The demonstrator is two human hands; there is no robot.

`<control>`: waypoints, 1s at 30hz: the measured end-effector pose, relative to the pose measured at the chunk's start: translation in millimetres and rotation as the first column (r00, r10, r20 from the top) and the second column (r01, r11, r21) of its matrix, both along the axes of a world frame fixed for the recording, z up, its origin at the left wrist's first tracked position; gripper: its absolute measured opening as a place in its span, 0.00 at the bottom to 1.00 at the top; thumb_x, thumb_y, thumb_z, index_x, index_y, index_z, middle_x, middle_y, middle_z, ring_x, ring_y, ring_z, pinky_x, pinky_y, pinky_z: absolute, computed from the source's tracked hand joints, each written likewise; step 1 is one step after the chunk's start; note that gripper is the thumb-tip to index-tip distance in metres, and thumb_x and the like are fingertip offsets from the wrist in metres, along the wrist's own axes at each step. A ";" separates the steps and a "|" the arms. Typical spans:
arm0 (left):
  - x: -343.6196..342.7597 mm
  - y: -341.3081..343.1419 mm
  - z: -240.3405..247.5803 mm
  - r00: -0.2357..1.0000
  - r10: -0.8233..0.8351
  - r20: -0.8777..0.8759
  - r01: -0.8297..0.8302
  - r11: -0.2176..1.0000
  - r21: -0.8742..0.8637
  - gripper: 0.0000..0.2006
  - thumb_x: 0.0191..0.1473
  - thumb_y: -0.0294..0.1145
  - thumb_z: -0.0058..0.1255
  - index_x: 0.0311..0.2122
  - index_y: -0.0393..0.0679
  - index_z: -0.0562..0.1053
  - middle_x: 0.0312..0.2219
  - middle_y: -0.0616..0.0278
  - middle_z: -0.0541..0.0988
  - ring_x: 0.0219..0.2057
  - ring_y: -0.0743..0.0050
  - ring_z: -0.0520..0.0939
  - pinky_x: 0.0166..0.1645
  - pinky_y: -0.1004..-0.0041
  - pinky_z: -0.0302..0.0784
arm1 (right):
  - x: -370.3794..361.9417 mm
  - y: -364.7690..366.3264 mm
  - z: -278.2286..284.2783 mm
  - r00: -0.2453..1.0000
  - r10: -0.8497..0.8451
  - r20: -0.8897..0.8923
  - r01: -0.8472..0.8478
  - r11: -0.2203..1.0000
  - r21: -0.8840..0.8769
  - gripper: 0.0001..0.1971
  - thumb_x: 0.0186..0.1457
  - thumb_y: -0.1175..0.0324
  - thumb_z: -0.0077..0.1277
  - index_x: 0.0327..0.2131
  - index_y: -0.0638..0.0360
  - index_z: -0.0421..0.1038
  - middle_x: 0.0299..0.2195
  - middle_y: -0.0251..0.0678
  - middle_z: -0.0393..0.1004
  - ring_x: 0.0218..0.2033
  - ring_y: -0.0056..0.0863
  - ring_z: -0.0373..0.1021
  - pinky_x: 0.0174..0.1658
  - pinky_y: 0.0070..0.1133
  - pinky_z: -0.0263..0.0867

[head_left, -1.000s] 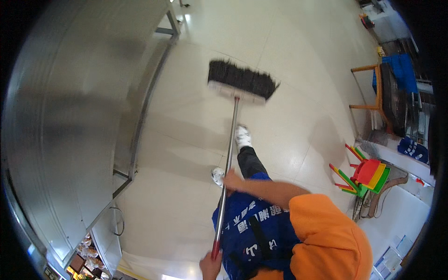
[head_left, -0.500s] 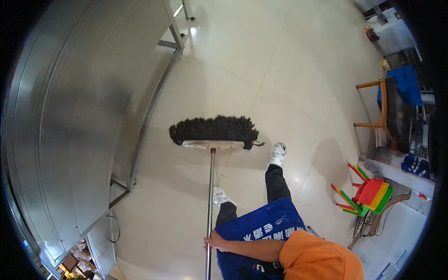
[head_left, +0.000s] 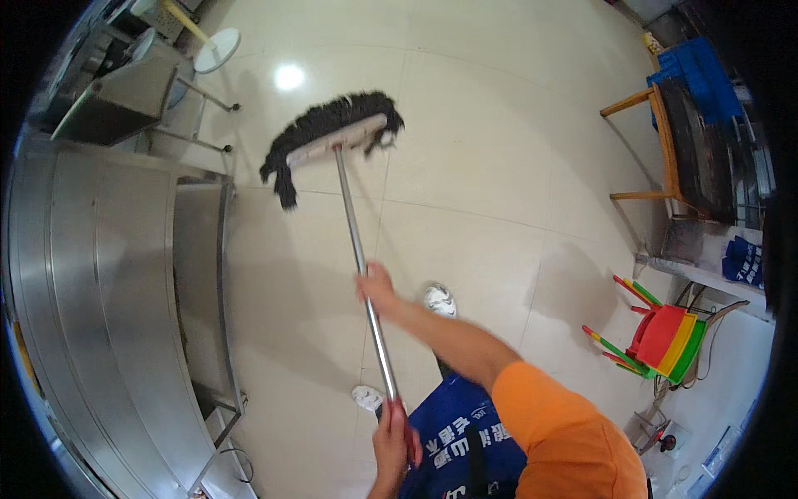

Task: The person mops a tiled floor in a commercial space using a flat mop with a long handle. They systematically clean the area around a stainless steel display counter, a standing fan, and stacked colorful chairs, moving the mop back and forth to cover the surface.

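As the outstretched right hand [head_left: 376,289] grips the silver metal handle [head_left: 350,218], the left hand [head_left: 392,441] clasps its near end. White lettering [head_left: 453,445] marks the blue apron [head_left: 453,395] alongside.

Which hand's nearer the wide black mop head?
Right hand, gripping the silver metal pole partway along; the left hand is farther from the mop head, near the pole's far end.

Right grip [head_left: 376,289] curled closed, forearm [head_left: 453,337] extended forward; left grip [head_left: 392,442] curled, lower.
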State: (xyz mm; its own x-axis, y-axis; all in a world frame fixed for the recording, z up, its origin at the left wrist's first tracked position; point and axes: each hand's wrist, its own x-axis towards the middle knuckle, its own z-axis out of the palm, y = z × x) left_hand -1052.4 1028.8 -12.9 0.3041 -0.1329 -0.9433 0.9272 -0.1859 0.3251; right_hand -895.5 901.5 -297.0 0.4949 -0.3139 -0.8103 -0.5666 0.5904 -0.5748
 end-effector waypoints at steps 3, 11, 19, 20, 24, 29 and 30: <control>77.0 -114.9 -64.1 0.980 -0.101 0.173 0.115 0.991 -0.072 0.26 0.65 0.49 0.37 0.64 0.53 0.57 0.11 0.68 0.64 0.05 0.76 0.63 0.08 0.76 0.57 | 83.6 -161.0 -33.5 0.988 0.075 0.137 -0.054 0.987 -0.150 0.24 0.50 0.76 0.57 0.50 0.64 0.59 0.23 0.40 0.73 0.17 0.26 0.69 0.16 0.26 0.65; 180.4 -361.2 -137.5 0.954 -0.162 0.251 0.241 0.915 -0.325 0.18 0.63 0.53 0.39 0.44 0.49 0.66 0.12 0.67 0.63 0.07 0.77 0.64 0.09 0.74 0.56 | 107.1 -450.8 -67.0 0.741 0.504 -0.444 -0.600 0.200 -0.774 0.10 0.53 0.68 0.50 0.30 0.68 0.71 0.28 0.52 0.77 0.24 0.44 0.77 0.29 0.34 0.74; 40.7 -227.0 -193.5 0.979 -0.172 -0.112 0.148 0.969 -0.197 0.33 0.52 0.71 0.43 0.19 0.46 0.62 0.07 0.69 0.61 0.04 0.76 0.61 0.07 0.74 0.51 | -9.9 -309.3 -28.6 0.412 0.674 -0.613 -0.882 0.127 -0.454 0.12 0.51 0.72 0.46 0.22 0.71 0.75 0.23 0.48 0.78 0.23 0.41 0.77 0.26 0.31 0.75; 22.1 -189.5 -185.7 0.978 -0.157 -0.137 0.139 0.982 -0.130 0.32 0.51 0.71 0.44 0.19 0.47 0.63 0.07 0.69 0.61 0.04 0.76 0.61 0.07 0.75 0.51 | -33.6 -272.2 -25.1 0.141 0.743 -0.654 -0.863 -0.231 -0.449 0.11 0.49 0.71 0.47 0.23 0.71 0.76 0.24 0.47 0.78 0.25 0.42 0.77 0.32 0.35 0.74; -78.0 -90.1 -152.9 0.962 -0.225 -0.155 0.200 0.966 -0.161 0.31 0.53 0.69 0.44 0.17 0.48 0.65 0.07 0.69 0.61 0.05 0.77 0.60 0.08 0.76 0.51 | -197.5 -203.3 -69.9 0.172 0.644 -0.745 -0.795 -0.357 -0.491 0.16 0.50 0.61 0.51 0.27 0.66 0.78 0.25 0.50 0.77 0.30 0.46 0.75 0.40 0.41 0.70; -196.6 128.7 -65.1 0.945 -0.228 -0.236 0.249 0.967 0.061 0.33 0.52 0.70 0.44 0.13 0.48 0.64 0.08 0.68 0.64 0.08 0.76 0.63 0.13 0.75 0.53 | -309.4 36.7 34.5 0.385 0.805 -0.451 -0.916 0.273 -0.295 0.20 0.52 0.56 0.52 0.21 0.67 0.76 0.18 0.48 0.75 0.20 0.44 0.75 0.28 0.34 0.73; -217.1 163.1 -37.0 0.909 -0.339 -0.242 0.387 0.903 0.185 0.34 0.53 0.70 0.44 0.13 0.47 0.66 0.07 0.68 0.63 0.08 0.78 0.64 0.14 0.74 0.52 | -342.3 77.1 53.8 0.358 0.863 -0.357 -0.877 0.179 -0.446 0.21 0.52 0.55 0.53 0.19 0.66 0.76 0.18 0.47 0.75 0.20 0.44 0.75 0.27 0.33 0.72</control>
